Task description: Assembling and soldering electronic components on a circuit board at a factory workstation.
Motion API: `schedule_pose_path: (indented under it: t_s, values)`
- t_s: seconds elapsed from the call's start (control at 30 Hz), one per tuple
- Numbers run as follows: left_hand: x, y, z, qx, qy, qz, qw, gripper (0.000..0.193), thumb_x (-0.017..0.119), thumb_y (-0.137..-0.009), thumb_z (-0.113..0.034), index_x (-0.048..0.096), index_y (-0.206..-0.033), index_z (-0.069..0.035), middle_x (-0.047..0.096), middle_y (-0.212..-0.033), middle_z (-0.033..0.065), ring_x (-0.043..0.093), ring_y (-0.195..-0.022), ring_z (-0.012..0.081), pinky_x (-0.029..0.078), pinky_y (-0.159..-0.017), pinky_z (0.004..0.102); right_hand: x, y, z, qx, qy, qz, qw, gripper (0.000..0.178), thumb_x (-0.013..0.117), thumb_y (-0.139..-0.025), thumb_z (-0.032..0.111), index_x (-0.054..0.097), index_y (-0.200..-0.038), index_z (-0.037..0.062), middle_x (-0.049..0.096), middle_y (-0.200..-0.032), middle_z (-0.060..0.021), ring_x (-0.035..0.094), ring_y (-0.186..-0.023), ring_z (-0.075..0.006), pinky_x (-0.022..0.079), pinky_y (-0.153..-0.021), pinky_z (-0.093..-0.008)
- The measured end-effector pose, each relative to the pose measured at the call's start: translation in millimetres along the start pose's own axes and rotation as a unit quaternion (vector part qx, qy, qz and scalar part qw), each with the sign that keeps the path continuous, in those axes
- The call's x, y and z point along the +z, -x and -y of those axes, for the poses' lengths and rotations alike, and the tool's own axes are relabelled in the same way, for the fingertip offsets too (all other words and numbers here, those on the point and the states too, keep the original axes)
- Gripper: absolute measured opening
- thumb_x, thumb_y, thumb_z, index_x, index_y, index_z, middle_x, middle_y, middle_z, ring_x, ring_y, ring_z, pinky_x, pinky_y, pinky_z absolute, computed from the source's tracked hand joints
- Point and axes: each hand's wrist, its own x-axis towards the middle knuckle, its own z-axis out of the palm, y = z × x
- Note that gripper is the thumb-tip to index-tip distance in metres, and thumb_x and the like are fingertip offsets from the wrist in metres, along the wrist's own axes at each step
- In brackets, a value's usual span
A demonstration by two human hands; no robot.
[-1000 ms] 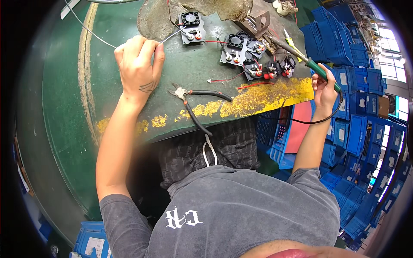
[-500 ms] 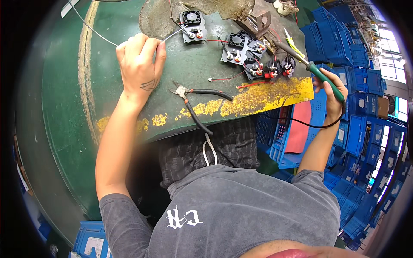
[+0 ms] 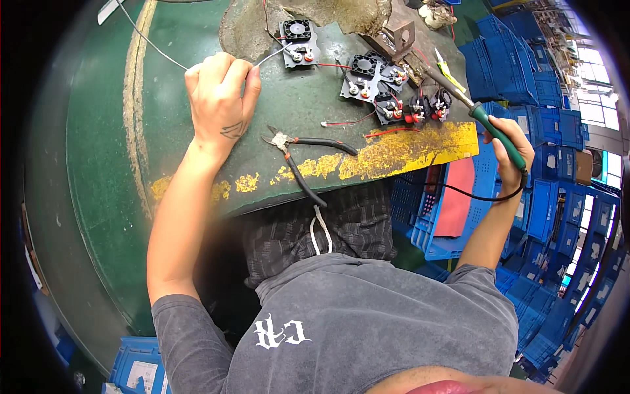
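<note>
My left hand (image 3: pixel 220 92) is closed round a thin grey solder wire (image 3: pixel 154 46). One end of it pokes out past the fingers toward a small board with a black fan (image 3: pixel 297 29) and two terminals. In my right hand (image 3: pixel 512 148) is a soldering iron (image 3: pixel 502 134) by its green handle. Its metal shaft points up and left toward a rusty metal bracket (image 3: pixel 396 41), and the tip is hard to make out there. Several more fan boards (image 3: pixel 364 75) with red and white terminals lie grouped between the hands. Diagonal cutters (image 3: pixel 281 140) with black handles rest spread apart near the table edge.
The green table (image 3: pixel 98 98) has a worn yellow strip (image 3: pixel 407 151) along its near edge. A brown, crusted slab (image 3: pixel 262 33) lies at the back. Yellow-handled tweezers (image 3: pixel 449 73) lie beside the iron's shaft. Blue crates (image 3: pixel 495 65) are stacked at right; the iron's black cord (image 3: pixel 469 190) hangs below.
My left hand has shifted slightly right and down in the picture with the solder wire. The fan boards and cutters shift slightly too; my right hand keeps hold of the soldering iron.
</note>
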Motion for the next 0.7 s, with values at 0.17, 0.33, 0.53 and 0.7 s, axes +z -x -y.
schedule_pose_path:
  t_s: [0.17, 0.33, 0.53, 0.7]
  values:
    - [-1, -1, 0, 0.000, 0.000, 0.000, 1.000, 0.010, 0.075, -0.087, -0.018, 0.068, -0.088, -0.011, 0.061, -0.088, 0.0018, 0.057, -0.086, 0.0200, 0.036, -0.087, 0.0352, -1, 9, -13, 0.020, -0.105, -0.096, 0.990, 0.042, 0.062, -0.092, 0.016, 0.065, -0.127, -0.0081, 0.071, -0.104, -0.0188, 0.070, -0.087, -0.0230, 0.059, -0.078, -0.0353]
    - [-2, -1, -3, -0.001, 0.004, 0.000, 1.000, 0.010, 0.075, -0.087, -0.017, 0.068, -0.088, -0.011, 0.061, -0.088, 0.0019, 0.058, -0.087, 0.0201, 0.036, -0.088, 0.0354, 11, 12, -49, 0.070, -0.324, -0.162, 0.929, 0.054, 0.055, -0.098, 0.032, 0.058, -0.134, -0.0079, 0.072, -0.105, -0.0224, 0.071, -0.084, -0.0245, 0.060, -0.073, -0.0365]
    - [1, 0, -4, -0.002, 0.010, -0.015, 1.000, 0.010, 0.076, -0.085, -0.017, 0.068, -0.087, -0.011, 0.061, -0.088, 0.0018, 0.059, -0.088, 0.0199, 0.036, -0.088, 0.0358, 35, -3, -61, 0.112, -0.344, -0.165, 0.918, 0.055, 0.052, -0.101, 0.037, 0.057, -0.135, -0.0062, 0.072, -0.103, -0.0200, 0.070, -0.084, -0.0220, 0.059, -0.075, -0.0334]
    - [1, 0, -2, -0.005, 0.005, -0.010, 1.000, 0.010, 0.076, -0.085, -0.017, 0.068, -0.087, -0.011, 0.062, -0.088, 0.0014, 0.060, -0.090, 0.0194, 0.036, -0.089, 0.0357, 45, -14, -69, 0.121, -0.375, -0.173, 0.902, 0.055, 0.051, -0.102, 0.038, 0.057, -0.135, -0.0056, 0.073, -0.102, -0.0190, 0.070, -0.083, -0.0214, 0.059, -0.075, -0.0330]
